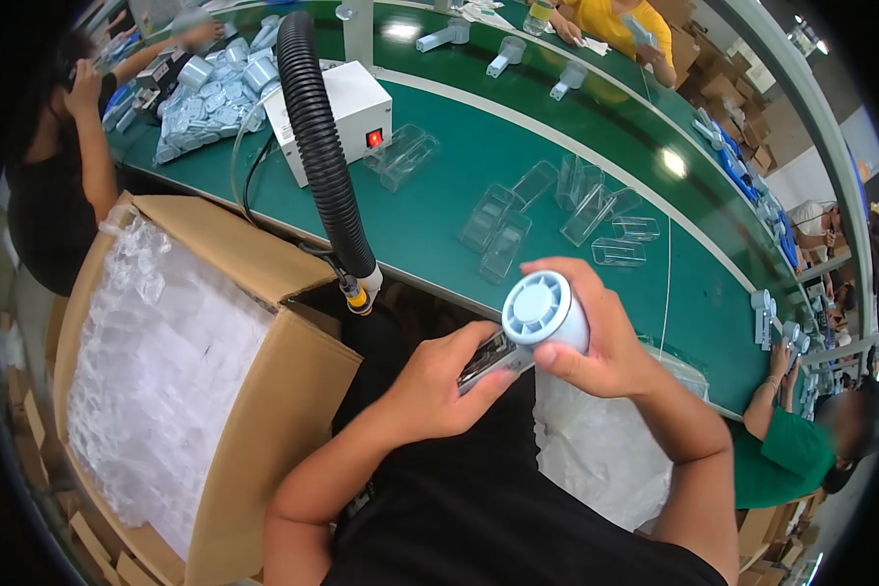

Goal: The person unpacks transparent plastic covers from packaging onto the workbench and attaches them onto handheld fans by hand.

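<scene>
Both hands hold one light blue handheld device (539, 311) in front of my body. Its round head has a spoked, vented cap facing up toward the camera. My right hand (601, 342) wraps around this head, thumb at the lower side. My left hand (449, 381) grips the handle, where a dark, shiny opening shows between thumb and fingers. Past my hands, clear plastic cases (505, 246) lie on the green table (430, 239). A black corrugated hose (317, 127) with a yellow-ringed tip hangs to the left of my hands.
An open carton (234, 410) holding clear plastic pieces stands at left. Behind it are a white box (347, 112) with a lit red switch and a bag of light blue parts (215, 98). Similar devices (506, 57) sit on the curved conveyor (615, 122). Co-workers sit around it.
</scene>
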Available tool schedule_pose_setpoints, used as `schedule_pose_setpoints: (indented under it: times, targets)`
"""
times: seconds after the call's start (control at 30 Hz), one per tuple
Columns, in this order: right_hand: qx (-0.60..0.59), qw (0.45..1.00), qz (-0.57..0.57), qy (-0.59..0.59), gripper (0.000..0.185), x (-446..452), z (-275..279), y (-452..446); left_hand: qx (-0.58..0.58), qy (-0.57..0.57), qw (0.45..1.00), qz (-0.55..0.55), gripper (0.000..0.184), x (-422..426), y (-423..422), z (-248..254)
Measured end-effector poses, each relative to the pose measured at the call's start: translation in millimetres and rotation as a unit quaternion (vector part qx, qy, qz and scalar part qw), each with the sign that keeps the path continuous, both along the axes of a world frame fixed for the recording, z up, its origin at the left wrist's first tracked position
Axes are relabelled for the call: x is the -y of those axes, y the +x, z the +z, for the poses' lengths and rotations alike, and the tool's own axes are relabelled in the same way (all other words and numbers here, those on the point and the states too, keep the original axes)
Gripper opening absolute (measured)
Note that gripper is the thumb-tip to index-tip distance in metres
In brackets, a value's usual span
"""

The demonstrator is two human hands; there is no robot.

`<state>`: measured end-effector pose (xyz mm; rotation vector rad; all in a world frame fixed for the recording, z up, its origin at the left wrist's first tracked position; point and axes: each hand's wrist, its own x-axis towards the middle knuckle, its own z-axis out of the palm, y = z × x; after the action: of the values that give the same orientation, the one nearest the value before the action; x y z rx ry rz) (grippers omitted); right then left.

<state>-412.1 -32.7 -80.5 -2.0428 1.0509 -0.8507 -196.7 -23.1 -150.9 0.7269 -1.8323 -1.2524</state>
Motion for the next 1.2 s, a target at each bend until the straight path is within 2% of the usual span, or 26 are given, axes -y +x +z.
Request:
schedule_pose_setpoints:
  times: [0.07, 0.1, 0.17, 0.23, 0.27, 0.33, 0.37, 0.43, 0.47, 0.5, 0.53, 0.57, 0.6, 0.63, 0.7, 0.73, 0.8, 0.83, 0.87, 0.9, 0.93, 0.97, 1.03, 1.13, 1.17, 1.2]
  targets:
    - [0.011, 0.998, 0.019, 0.058, 0.064, -8.0, 0.0, -1.4, -0.004, -0.019, 0.997, -0.070, 0.037, 9.5, 12.7, 5.7]
    - [0.013, 0.999, -0.020, 0.024, 0.063, -11.2, -1.2, 1.6, 0.001, -0.008, 0.998, -0.067, 0.037, 8.7, 10.7, 8.1]
    - [-0.003, 0.992, -0.117, -0.048, 0.060, -12.2, -0.8, 11.8, -0.049, -0.003, 0.999, 0.007, 0.036, 4.6, -10.0, -6.4]
    - [-0.041, 0.989, -0.142, -0.002, 0.058, -1.3, -8.5, 9.2, -0.087, 0.141, 0.986, -0.010, 0.031, 3.2, -21.2, -29.1]
    - [-0.045, 0.992, -0.099, 0.068, 0.057, 3.2, -10.6, 0.2, -0.083, 0.216, 0.973, -0.024, 0.030, -0.5, -22.4, -34.6]
    - [-0.024, 0.988, -0.007, 0.155, 0.056, 2.9, -7.3, -18.9, -0.076, 0.255, 0.958, -0.109, 0.031, -2.7, -17.8, -24.4]
    - [-0.022, 0.997, -0.004, 0.075, 0.056, 0.3, -13.5, -22.2, -0.064, 0.220, 0.968, -0.098, 0.031, 0.8, -20.2, -23.5]
    - [-0.011, 0.990, -0.125, 0.057, 0.057, -4.9, -17.0, -14.4, -0.079, 0.170, 0.981, -0.045, 0.031, 3.7, -35.6, -25.8]
    - [0.006, 0.987, -0.138, 0.079, 0.058, 2.2, -18.1, -17.4, -0.107, 0.243, 0.964, -0.032, 0.033, 0.8, -47.3, -32.5]
    - [-0.007, 0.991, -0.115, 0.067, 0.057, 14.9, -19.3, -20.3, -0.145, 0.250, 0.957, -0.033, 0.036, -0.5, -55.9, -32.6]
    - [-0.015, 0.993, -0.101, 0.061, 0.056, 20.2, -21.0, -23.8, -0.125, 0.291, 0.947, -0.056, 0.041, 3.7, -59.0, -34.1]
    - [0.022, 0.964, -0.112, 0.240, 0.054, 20.9, -18.1, -36.6, -0.122, 0.304, 0.943, -0.059, 0.045, 7.4, -59.9, -37.0]
    - [0.056, 0.957, -0.122, 0.259, 0.053, 20.8, -21.5, -43.3, -0.121, 0.317, 0.939, -0.061, 0.049, 13.8, -60.7, -26.9]
    - [0.087, 0.949, -0.127, 0.275, 0.052, 23.1, -22.9, -50.3, -0.136, 0.298, 0.944, -0.045, 0.054, 18.4, -59.3, -12.4]
    - [0.178, 0.937, -0.133, 0.270, 0.054, 15.1, -16.2, -61.7, -0.214, 0.252, 0.939, -0.093, 0.058, 23.2, -51.7, 1.3]
    - [0.237, 0.923, -0.138, 0.271, 0.055, 11.1, -14.3, -69.0, -0.206, 0.125, 0.964, -0.108, 0.054, 21.7, -50.1, 4.3]
    - [0.343, 0.884, -0.093, 0.303, 0.072, 5.6, -21.8, -79.6, -0.190, -0.009, 0.964, -0.186, 0.041, 16.1, -49.2, 7.4]
    - [0.385, 0.866, -0.051, 0.315, 0.080, 3.3, -34.4, -81.6, -0.112, -0.043, 0.973, -0.199, 0.027, 12.4, -47.8, 15.5]
    - [0.442, 0.840, -0.110, 0.295, 0.094, -2.5, -49.6, -69.4, -0.091, -0.190, 0.962, -0.176, 0.021, 12.8, -56.3, 25.0]
    - [0.520, 0.781, -0.081, 0.335, 0.097, -10.5, -61.2, -64.4, -0.142, -0.083, 0.969, -0.187, 0.019, 1.3, -62.4, 19.3]
    - [0.593, 0.713, -0.050, 0.371, 0.101, -17.8, -72.8, -58.4, -0.141, -0.085, 0.970, -0.180, 0.015, -0.1, -65.5, 19.5]
    - [0.604, 0.689, -0.078, 0.393, 0.107, -25.7, -85.5, -56.1, -0.127, -0.081, 0.973, -0.175, 0.013, 0.6, -66.6, 14.6]
    - [0.621, 0.686, -0.055, 0.376, 0.107, -37.6, -99.8, -59.8, -0.122, -0.050, 0.974, -0.185, 0.011, -2.7, -66.6, 5.0]
    - [0.569, 0.708, -0.072, 0.412, 0.106, -50.3, -87.4, -58.4, -0.095, -0.105, 0.974, -0.178, 0.021, -4.7, -80.6, 3.7]
    - [0.573, 0.699, -0.060, 0.424, 0.099, -53.8, -81.7, -57.9, -0.077, -0.153, 0.968, -0.182, 0.029, 0.9, -83.4, 8.0]
    - [0.546, 0.736, -0.044, 0.399, 0.085, -55.0, -79.0, -60.9, -0.074, -0.150, 0.968, -0.188, 0.029, 4.2, -86.1, 5.7]
